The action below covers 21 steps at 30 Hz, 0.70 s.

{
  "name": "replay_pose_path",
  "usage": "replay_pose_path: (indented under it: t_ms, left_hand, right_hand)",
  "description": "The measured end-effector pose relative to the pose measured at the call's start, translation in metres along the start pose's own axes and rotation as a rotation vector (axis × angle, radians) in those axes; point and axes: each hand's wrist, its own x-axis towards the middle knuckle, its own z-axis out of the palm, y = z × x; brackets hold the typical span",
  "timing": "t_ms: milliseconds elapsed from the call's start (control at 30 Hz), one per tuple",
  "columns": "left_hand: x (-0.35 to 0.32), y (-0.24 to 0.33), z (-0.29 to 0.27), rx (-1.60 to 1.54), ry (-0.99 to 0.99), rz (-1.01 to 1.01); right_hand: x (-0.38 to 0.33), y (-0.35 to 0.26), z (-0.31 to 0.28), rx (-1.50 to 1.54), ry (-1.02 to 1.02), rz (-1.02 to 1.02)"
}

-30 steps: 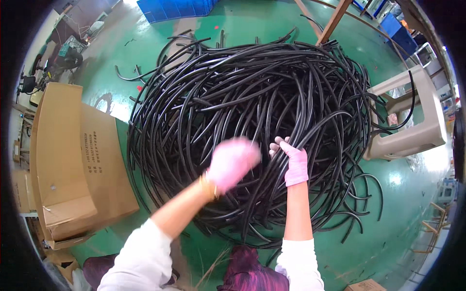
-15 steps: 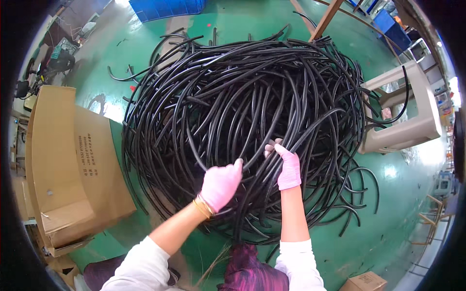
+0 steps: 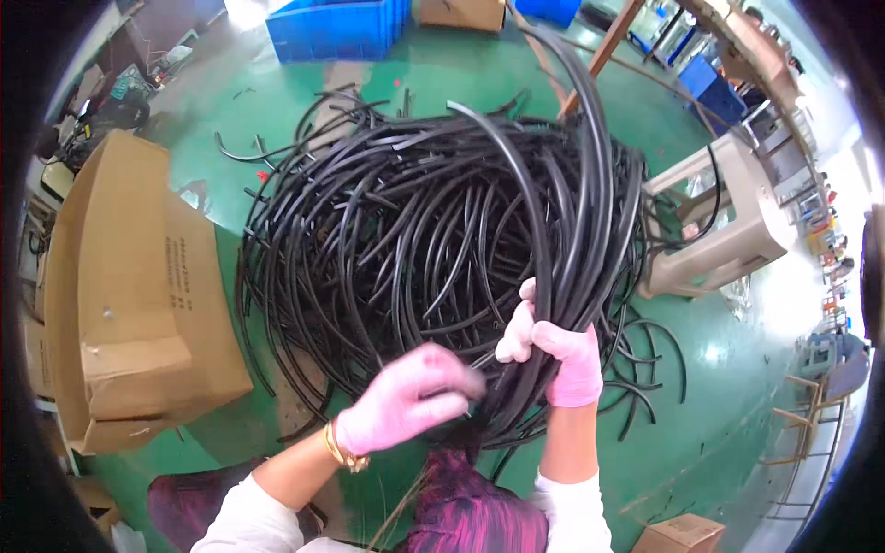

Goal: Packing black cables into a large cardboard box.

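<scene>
A bundle of curved black rubber hoses (image 3: 590, 184) is gripped in my right hand (image 3: 564, 355), which wears a pink glove with pale fingertips. Its fingers wrap round the hoses, and their upper ends arch high above the pile. My left hand (image 3: 415, 396), also in a pink glove, is beside the lower part of the bundle; thumb and fingers are apart, with the fingertips blurred. Below and beyond both hands lies a large tangled pile of black hoses (image 3: 369, 230) on the floor. The bundle hides part of the pile's right side.
An open cardboard box (image 3: 129, 295) stands on my left, and a beige plastic stool (image 3: 719, 249) is at the right of the pile. Blue crates (image 3: 332, 32) sit beyond it on the green floor (image 3: 442, 64). A small carton (image 3: 678, 535) is at the lower right.
My right hand has raised a bundle of hoses out of the pile, upper ends lifted. My left hand has moved down and now holds no hose.
</scene>
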Motion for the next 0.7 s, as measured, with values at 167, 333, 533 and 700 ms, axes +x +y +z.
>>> replay_pose_path:
  t_ms: [167, 333, 533, 700]
  left_hand:
    - [0.06, 0.124, -0.069, -0.566, -0.204, -0.288]
    - [0.07, 0.153, -0.093, -1.184, 0.027, -0.008]
    - [0.051, 0.233, -0.164, -0.552, 0.497, 0.285]
    - [0.023, 0.338, -0.249, 0.198, 0.573, 0.328]
  right_hand:
    - [-0.027, -0.025, 0.085, -0.382, -0.253, 0.039]
    - [-0.021, -0.019, 0.116, 0.021, -0.777, 0.266]
    - [-0.018, -0.044, 0.247, -0.673, -0.216, -0.569]
    - [-0.009, -0.096, 0.342, -0.738, -0.274, -0.702]
